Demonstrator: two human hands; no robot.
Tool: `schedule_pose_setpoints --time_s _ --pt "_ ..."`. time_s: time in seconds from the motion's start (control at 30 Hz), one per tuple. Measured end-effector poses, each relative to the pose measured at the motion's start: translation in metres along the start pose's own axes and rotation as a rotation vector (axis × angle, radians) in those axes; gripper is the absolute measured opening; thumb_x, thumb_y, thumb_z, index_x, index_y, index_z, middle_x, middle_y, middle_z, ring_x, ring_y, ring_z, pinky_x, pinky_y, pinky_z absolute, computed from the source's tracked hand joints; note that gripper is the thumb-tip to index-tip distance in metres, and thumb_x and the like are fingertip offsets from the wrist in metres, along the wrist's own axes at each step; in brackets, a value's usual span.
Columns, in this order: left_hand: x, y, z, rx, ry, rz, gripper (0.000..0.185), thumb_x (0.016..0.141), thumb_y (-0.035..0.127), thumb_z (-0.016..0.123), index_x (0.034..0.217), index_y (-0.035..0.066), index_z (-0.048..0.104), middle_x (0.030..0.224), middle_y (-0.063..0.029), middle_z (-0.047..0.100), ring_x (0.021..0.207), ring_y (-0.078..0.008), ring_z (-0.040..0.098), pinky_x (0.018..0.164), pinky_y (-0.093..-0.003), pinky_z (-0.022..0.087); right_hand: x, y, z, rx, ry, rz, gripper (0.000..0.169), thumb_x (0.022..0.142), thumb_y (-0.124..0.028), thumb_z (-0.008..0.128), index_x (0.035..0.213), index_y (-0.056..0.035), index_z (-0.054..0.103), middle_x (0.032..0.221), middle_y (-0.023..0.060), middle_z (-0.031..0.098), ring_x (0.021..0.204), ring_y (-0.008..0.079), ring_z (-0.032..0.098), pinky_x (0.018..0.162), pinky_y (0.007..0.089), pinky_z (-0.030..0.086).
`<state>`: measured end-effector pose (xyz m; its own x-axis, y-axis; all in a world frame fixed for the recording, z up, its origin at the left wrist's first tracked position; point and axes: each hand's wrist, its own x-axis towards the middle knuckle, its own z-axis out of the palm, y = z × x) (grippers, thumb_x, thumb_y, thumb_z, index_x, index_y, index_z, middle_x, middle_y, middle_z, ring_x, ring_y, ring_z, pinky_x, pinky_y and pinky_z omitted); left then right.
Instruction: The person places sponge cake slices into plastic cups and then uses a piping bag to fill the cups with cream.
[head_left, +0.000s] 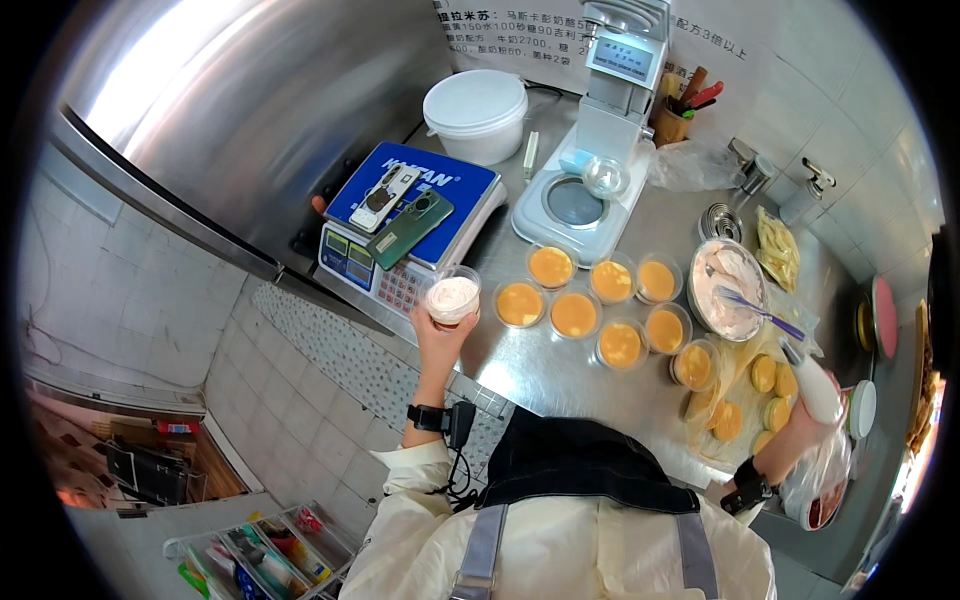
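My left hand (441, 334) holds a clear plastic cup (453, 298) topped with swirled pale pink cream, by the front corner of the scale. In my right hand (816, 427) is a white piping bag (817, 386), its metal nozzle (789, 349) pointing up and left. Between the hands stand several clear cups (574, 313) with yellow sponge rounds inside. A steel bowl of pale pink cream (720, 262), with a purple-handled utensil (780, 324) resting in it, sits behind the piping bag. Loose sponge rounds (727, 421) lie in a clear plastic bag beside my right forearm.
A blue-topped scale (469, 206) carries a green phone (411, 229) and a white-cased phone (385, 197). Behind are a lidded white bucket (476, 112) and a white stand mixer (615, 112). Nested ring cutters (721, 223) and a spray bottle (806, 191) stand near the tiled wall.
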<state>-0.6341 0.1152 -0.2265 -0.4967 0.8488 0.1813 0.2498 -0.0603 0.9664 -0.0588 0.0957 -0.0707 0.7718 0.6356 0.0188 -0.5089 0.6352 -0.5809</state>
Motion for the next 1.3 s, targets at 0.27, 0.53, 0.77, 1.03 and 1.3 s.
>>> schedule_pose_setpoints --time_s 0.27,0.53,0.77,1.03,1.3 --pt "0.014 -0.007 0.030 0.206 -0.038 -0.024 0.070 0.065 0.023 0.084 0.118 -0.001 0.045 0.117 -0.0178 0.041 0.111 -0.0313 0.041 0.093 -0.0393 0.037 0.006 -0.079 -0.061 0.033 -0.138 -0.194 0.028 0.091 -0.028 0.039 0.073 -0.0066 0.046 0.085 0.0158 0.056 0.102 0.0398 0.054 0.100 0.0562 0.035" --pt "0.041 -0.044 0.071 0.004 -0.068 -0.010 0.067 0.074 0.019 0.076 0.129 -0.002 0.042 0.122 -0.0191 0.051 0.112 -0.0314 0.051 0.096 -0.0377 0.040 -0.022 -0.051 -0.014 -0.039 0.030 -0.285 0.033 0.093 -0.027 0.036 0.065 -0.0094 0.040 0.073 0.0092 0.048 0.084 0.0305 0.052 0.094 0.0503 0.039" --pt "0.064 -0.066 0.086 0.326 -0.227 0.066 0.064 0.083 0.010 0.062 0.138 -0.002 0.033 0.136 -0.0240 0.043 0.127 -0.0325 0.043 0.106 -0.0326 0.033 -0.023 -0.043 0.002 -0.109 -0.179 -0.233 0.034 0.093 -0.029 0.036 0.065 -0.0099 0.039 0.071 0.0066 0.046 0.079 0.0281 0.049 0.093 0.0491 0.039" --pt "-0.010 -0.033 0.067 0.133 -0.540 0.110 0.094 0.065 0.006 0.080 0.141 0.001 0.024 0.139 -0.0173 0.036 0.130 -0.0273 0.036 0.107 -0.0366 0.033 -0.023 -0.079 0.038 0.131 -0.082 -0.392 0.040 0.083 -0.025 0.048 0.104 0.0093 0.054 0.130 0.0242 0.044 0.134 0.0420 0.025 0.112 0.0609 0.013" --pt "-0.015 -0.026 0.089 0.000 -0.328 0.014 0.096 0.057 0.016 0.088 0.132 0.000 0.030 0.130 -0.0171 0.039 0.120 -0.0278 0.044 0.102 -0.0373 0.037 -0.031 -0.021 0.072 0.207 -0.377 -0.155 0.025 0.093 -0.023 0.048 0.099 -0.0035 0.062 0.124 0.0122 0.056 0.130 0.0365 0.035 0.113 0.0555 0.014"
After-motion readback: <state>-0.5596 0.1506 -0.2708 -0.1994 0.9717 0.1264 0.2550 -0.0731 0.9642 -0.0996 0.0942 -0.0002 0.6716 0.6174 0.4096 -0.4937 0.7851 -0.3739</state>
